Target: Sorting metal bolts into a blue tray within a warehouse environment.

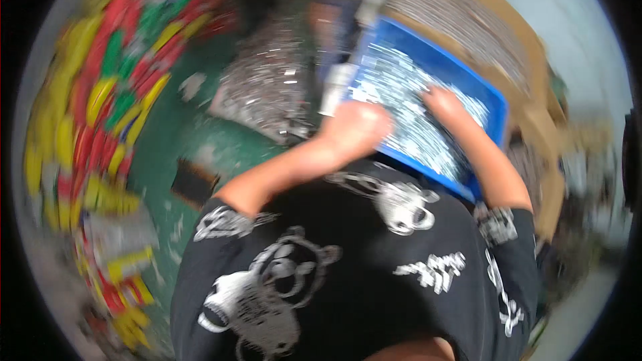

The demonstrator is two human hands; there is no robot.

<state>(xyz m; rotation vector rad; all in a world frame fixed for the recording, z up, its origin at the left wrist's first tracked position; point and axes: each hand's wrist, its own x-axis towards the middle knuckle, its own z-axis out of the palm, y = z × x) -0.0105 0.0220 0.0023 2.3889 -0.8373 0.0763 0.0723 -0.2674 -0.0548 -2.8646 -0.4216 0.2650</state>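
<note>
A blue plastic bin [498,115] full of small, slim silver metal pieces [414,130] lies in front of me, tilted in the view. My left hand [361,127] is at the bin's near left edge, curled like a fist; motion blur hides whatever its fingers may hold. Over on the right, my right hand [447,103] reaches in over the bin's right side, fingertips down among the metal pieces. Those fingers are smeared, so their grip does not show. A whitish object [336,88], too blurred to name, stands beside the bin near my left hand.
Behind the bin is a cardboard box [535,60] with rows of thin greyish pieces. Left of it, a clear bag [261,87] of shiny pieces lies on the green surface [167,154]. A dark brown piece [194,184] is nearby; yellow, red and green items [110,100] are heaped far left.
</note>
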